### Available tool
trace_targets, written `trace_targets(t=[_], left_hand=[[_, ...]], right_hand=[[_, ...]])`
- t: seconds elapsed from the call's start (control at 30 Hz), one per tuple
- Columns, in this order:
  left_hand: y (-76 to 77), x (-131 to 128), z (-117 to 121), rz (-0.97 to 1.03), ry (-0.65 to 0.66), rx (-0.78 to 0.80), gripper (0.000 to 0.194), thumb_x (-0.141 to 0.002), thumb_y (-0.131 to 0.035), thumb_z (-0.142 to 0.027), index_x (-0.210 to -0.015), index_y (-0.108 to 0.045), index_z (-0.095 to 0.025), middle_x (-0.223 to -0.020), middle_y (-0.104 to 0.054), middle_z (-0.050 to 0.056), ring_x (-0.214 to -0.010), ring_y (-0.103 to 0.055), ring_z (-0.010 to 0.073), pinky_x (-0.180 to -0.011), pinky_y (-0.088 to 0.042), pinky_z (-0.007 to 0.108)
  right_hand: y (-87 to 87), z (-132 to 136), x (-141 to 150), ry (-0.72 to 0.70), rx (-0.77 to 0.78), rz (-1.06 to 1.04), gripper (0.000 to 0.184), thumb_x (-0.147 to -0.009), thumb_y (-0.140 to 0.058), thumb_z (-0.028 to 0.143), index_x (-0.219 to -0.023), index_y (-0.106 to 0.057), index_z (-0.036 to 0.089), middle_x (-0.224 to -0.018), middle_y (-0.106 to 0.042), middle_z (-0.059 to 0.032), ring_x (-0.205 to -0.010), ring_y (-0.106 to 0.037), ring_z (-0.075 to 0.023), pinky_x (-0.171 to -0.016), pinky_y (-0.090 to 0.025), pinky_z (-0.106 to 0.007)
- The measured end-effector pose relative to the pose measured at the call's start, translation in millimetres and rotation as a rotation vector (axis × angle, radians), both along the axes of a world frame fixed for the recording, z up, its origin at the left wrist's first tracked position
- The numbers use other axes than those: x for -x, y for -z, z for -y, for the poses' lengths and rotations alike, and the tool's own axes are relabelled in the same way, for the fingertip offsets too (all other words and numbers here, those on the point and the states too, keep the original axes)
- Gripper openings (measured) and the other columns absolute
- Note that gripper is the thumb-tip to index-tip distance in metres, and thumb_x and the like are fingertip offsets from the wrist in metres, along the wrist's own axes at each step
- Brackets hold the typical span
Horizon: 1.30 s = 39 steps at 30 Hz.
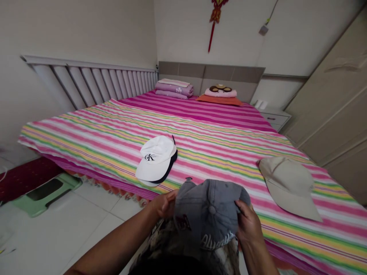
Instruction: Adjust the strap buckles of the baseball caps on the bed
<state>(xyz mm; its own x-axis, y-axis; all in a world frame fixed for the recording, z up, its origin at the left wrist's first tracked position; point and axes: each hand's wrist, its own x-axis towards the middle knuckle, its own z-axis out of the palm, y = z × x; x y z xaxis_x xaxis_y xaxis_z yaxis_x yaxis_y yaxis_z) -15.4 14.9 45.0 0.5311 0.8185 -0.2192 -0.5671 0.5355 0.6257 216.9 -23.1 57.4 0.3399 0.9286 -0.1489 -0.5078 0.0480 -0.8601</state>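
Note:
Between my two hands hangs a grey baseball cap (213, 206), its crown and top button facing up and white lettering near its lower edge. My left hand (164, 204) grips the cap's left side with fingers closed. On the right side, my right hand (247, 219) pinches the cap, thumb on top and the other fingers partly hidden. Ahead and to the left, a white cap (157, 156) with black letters lies on the bed, a dark cap partly showing under it. A beige cap (288, 183) rests on the bed to the right.
The bed (206, 141) has a striped sheet. Folded purple bedding (174, 89) and a pink folded item (220, 93) sit by the headboard (183, 70). A green stool (47, 194) stands on the floor at left, a nightstand (275, 118) at back right.

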Motion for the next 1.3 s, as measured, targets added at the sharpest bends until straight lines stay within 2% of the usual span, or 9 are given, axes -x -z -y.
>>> trace_targets(t=[0.1, 0.2, 0.53, 0.63, 0.77, 0.93, 1.03, 1.13, 1.3], left_hand=[[-5.7, -8.2, 5.6, 0.056, 0.165, -0.056, 0.067, -0.032, -0.073, -0.008, -0.097, -0.059, -0.016, -0.092, -0.067, 0.010, -0.105, -0.051, 0.0394, -0.084, -0.042, 0.047], [-12.9, -12.9, 1.1, 0.129, 0.158, -0.076, 0.055, -0.046, -0.065, -0.012, -0.101, -0.060, -0.013, -0.093, -0.067, 0.011, -0.101, -0.055, 0.0356, -0.085, -0.041, 0.045], [-11.8, -7.8, 1.5, 0.153, 0.303, 0.161, 0.040, -0.063, -0.051, -0.035, -0.092, -0.062, -0.010, -0.089, -0.068, 0.013, -0.105, -0.053, 0.0336, -0.089, -0.036, 0.046], [-15.5, -8.2, -0.3, 0.146, 0.294, 0.122, 0.040, -0.064, -0.051, -0.037, -0.089, -0.063, -0.009, -0.085, -0.068, 0.013, -0.103, -0.054, 0.0347, -0.089, -0.036, 0.048], [-21.3, -6.8, -7.9, 0.094, 0.212, -0.033, 0.036, -0.054, -0.055, -0.013, -0.088, -0.064, -0.009, -0.081, -0.069, 0.011, -0.092, -0.060, 0.0324, -0.084, -0.041, 0.044], [-22.3, -5.8, -9.8, 0.060, 0.161, -0.163, 0.036, -0.052, -0.062, -0.011, -0.088, -0.065, -0.008, -0.076, -0.068, 0.011, -0.073, -0.064, 0.0254, -0.072, -0.046, 0.034], [-24.3, -6.0, -4.6, 0.019, 0.185, -0.204, 0.037, -0.054, -0.072, -0.027, -0.085, -0.066, -0.006, -0.073, -0.067, 0.011, -0.062, -0.062, 0.0182, -0.062, -0.047, 0.027], [-32.1, -6.2, -0.3, -0.097, 0.225, -0.234, 0.035, -0.056, -0.074, -0.031, -0.080, -0.067, -0.007, -0.066, -0.066, 0.008, -0.054, -0.058, 0.0124, -0.054, -0.044, 0.021], [-52.0, -8.1, 1.0, -0.259, 0.208, -0.352, 0.025, -0.055, -0.076, -0.023, -0.075, -0.068, -0.010, -0.069, -0.065, 0.005, -0.058, -0.055, 0.0093, -0.055, -0.041, 0.018]], right_hand=[[0.0, -0.4, 3.2, 0.018, -0.014, -0.018, 0.020, -0.058, -0.065, 0.024, -0.078, -0.066, 0.022, -0.069, -0.072, 0.0009, -0.080, -0.067, -0.0249, -0.080, -0.050, -0.042], [0.6, 1.5, 2.2, 0.012, -0.005, -0.067, 0.021, -0.060, -0.067, 0.026, -0.080, -0.067, 0.022, -0.073, -0.072, 0.0002, -0.082, -0.066, -0.0247, -0.081, -0.050, -0.042], [20.2, 14.5, -3.7, -0.038, -0.051, 0.041, 0.025, -0.057, -0.070, 0.029, -0.081, -0.067, 0.023, -0.078, -0.072, -0.0014, -0.087, -0.065, -0.0256, -0.083, -0.049, -0.041], [23.7, 17.5, -6.5, -0.115, -0.057, 0.069, 0.028, -0.060, -0.069, 0.030, -0.087, -0.067, 0.024, -0.079, -0.071, -0.0034, -0.087, -0.064, -0.0272, -0.082, -0.048, -0.043], [16.5, 20.9, -12.4, -0.156, -0.121, 0.003, 0.024, -0.053, -0.072, 0.044, -0.066, -0.068, 0.025, -0.064, -0.070, -0.0029, -0.076, -0.066, -0.0286, -0.084, -0.045, -0.047], [1.1, 24.3, -12.6, -0.379, -0.109, -0.094, 0.051, -0.065, -0.048, 0.070, -0.055, -0.064, 0.023, -0.054, -0.066, -0.0055, -0.068, -0.066, -0.0267, -0.077, -0.046, -0.044], [-5.1, 28.3, -10.4, -0.513, -0.030, -0.168, 0.031, -0.065, -0.065, 0.051, -0.077, -0.067, 0.022, -0.061, -0.068, -0.0037, -0.061, -0.064, -0.0212, -0.061, -0.048, -0.032], [-11.0, 32.5, -11.2, -0.543, -0.069, -0.198, 0.019, -0.056, -0.075, 0.024, -0.072, -0.065, 0.023, -0.071, -0.068, -0.0022, -0.059, -0.060, -0.0173, -0.052, -0.045, -0.026], [-23.9, 37.7, -10.6, -0.586, -0.214, -0.194, 0.014, -0.060, -0.070, 0.027, -0.061, -0.057, 0.021, -0.072, -0.063, -0.0043, -0.064, -0.055, -0.0186, -0.058, -0.043, -0.030]])
